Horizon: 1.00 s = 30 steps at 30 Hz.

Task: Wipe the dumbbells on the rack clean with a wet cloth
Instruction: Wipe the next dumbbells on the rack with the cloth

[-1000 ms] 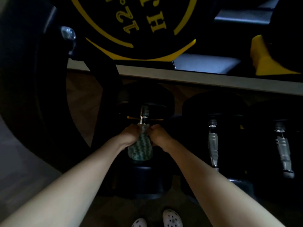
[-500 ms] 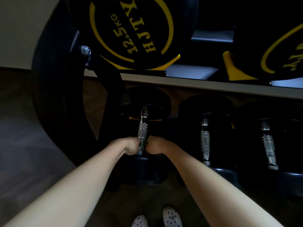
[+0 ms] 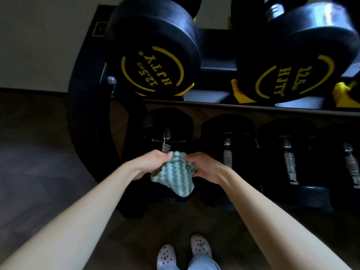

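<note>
Cloth (image 3: pixel 175 175), left hand (image 3: pixel 153 162), right hand (image 3: pixel 204 168) gripping

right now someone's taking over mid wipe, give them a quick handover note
Left hand and right hand each grip a side of the green-and-white cloth, bunched at the handle of the leftmost lower-row dumbbell.
The handle's far end shows bare.
Which dumbbells are already clean cannot be told.
Left, probably: finish this one, then its neighbours and the 12.5 kg pair above.
</note>
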Tool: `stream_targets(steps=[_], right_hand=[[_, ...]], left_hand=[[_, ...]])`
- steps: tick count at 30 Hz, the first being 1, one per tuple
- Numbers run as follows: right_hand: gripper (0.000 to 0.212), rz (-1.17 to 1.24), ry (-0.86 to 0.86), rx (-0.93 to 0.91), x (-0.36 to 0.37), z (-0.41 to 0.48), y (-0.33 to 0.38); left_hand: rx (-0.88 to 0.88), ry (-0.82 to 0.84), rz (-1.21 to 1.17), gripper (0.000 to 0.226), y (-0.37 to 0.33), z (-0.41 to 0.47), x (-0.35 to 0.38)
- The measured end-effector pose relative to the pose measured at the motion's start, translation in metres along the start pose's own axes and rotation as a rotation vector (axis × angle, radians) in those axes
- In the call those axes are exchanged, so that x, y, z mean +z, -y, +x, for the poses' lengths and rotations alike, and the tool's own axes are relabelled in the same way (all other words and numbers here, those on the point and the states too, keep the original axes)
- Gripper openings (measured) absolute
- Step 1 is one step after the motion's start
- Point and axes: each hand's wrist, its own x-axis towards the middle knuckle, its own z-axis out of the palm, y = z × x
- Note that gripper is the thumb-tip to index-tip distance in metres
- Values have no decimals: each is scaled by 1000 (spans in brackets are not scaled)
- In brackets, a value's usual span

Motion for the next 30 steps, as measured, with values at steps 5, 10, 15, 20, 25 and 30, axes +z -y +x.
stream_targets(steps=[5, 10, 15, 20, 25, 30], right_hand=[[38, 466, 44, -15, -18, -22, -10], [52, 292, 173, -38, -63, -47, -17], [68, -122, 85, 7, -113, -70, -19], [20, -572, -145, -59, -156, -70, -11], [16, -700, -355, -106, -189, -39, -11], [37, -548, -468, -39, -219, 20, -34]], left_hand=[[6, 93, -428, 39, -3, -8, 18], [83, 135, -360, 47, -15, 1, 33], [177, 142, 18, 14, -41, 16, 56], [243, 56, 204, 17, -73, 34, 80], [169, 103, 269, 41, -90, 65, 94], [146, -109, 98, 16, -81, 113, 101]])
